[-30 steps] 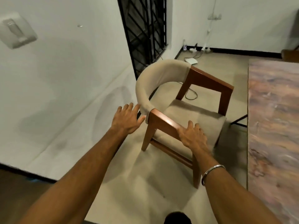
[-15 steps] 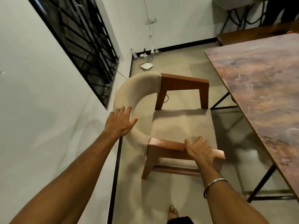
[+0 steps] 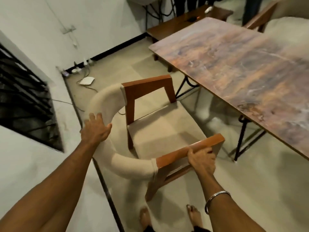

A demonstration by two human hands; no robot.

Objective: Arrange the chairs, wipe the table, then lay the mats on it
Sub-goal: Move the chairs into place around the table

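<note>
A wooden chair (image 3: 160, 129) with a beige seat and a curved padded backrest stands in the middle of the head view, its open front facing the table (image 3: 247, 67) to the right. My left hand (image 3: 95, 129) holds the outer side of the padded backrest, thumb on the inner face. My right hand (image 3: 201, 159) grips the near wooden armrest, fingers curled over its top. The table has a brown marbled top on black metal legs. No mats or cloth are in view.
A white wall with a black barred window (image 3: 25, 106) is close on the left. Cables and a white device (image 3: 87, 80) lie on the floor by the far wall. A low wooden bench (image 3: 182, 22) and another chair (image 3: 270, 19) stand beyond the table. My bare feet (image 3: 168, 216) are below.
The chair has turned and shifted so its front faces the table. My right hand went from lying on the armrest to gripping it; my left stays on the backrest.
</note>
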